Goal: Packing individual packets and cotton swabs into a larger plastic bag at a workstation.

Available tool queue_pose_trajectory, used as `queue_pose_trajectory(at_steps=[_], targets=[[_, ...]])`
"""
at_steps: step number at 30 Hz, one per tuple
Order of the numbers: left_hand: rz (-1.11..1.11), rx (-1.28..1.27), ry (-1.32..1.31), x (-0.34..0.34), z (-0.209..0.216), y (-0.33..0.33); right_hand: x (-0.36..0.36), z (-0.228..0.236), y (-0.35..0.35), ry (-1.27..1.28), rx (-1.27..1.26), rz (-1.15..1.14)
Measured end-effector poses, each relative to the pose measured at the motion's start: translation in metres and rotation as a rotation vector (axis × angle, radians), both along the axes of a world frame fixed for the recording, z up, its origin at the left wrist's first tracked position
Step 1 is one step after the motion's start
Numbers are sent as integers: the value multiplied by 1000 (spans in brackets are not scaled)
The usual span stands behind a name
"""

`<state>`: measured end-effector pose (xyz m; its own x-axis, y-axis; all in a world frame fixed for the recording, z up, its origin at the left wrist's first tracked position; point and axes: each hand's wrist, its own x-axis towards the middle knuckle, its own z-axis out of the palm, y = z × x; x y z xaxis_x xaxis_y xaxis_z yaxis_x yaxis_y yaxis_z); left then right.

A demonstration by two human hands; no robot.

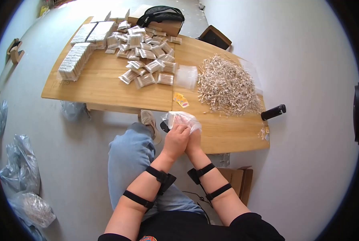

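Nearest, our left hand (175,138) and right hand (193,140) together grip a clear plastic bag (182,119) at the worktop's (103,86) near edge. Beyond the bag lies a loose heap of cotton swabs (227,86), and farther back, filled packets (147,64).

A: At twelve o'clock from you, what lies on the wooden table (103,86)?
B: Filled packets (145,52) in a heap; at one o'clock, loose cotton swabs (227,84).
A: And at three o'clock?
B: A black cylinder (273,112) on your table edge.
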<state>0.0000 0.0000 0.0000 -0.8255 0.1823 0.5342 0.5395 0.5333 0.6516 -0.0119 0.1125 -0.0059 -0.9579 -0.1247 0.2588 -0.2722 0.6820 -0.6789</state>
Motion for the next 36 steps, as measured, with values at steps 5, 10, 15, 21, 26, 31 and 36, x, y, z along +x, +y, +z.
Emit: queue_pose_trajectory(at_steps=[5,10,15,21,26,31,36], targets=[[13,113,-60,-1,7,-1,-5,-3,2,233,301,35],[0,113,-65,-6,8,-7,4,-5,12,45,348,112],[-52,132,-76,-8,0,0,0,-7,10,98,292,98],[-107,19,-188,-10,-13,3,0,-10,21,-3,225,145],[-65,-93,-223,-14,-11,11,-8,-9,43,-37,-74,230],[-51,-140,-241,-13,-13,5,-8,-15,46,195,280,216],[-49,-99,-269,-15,-16,5,5,51,52,15,370,220]])
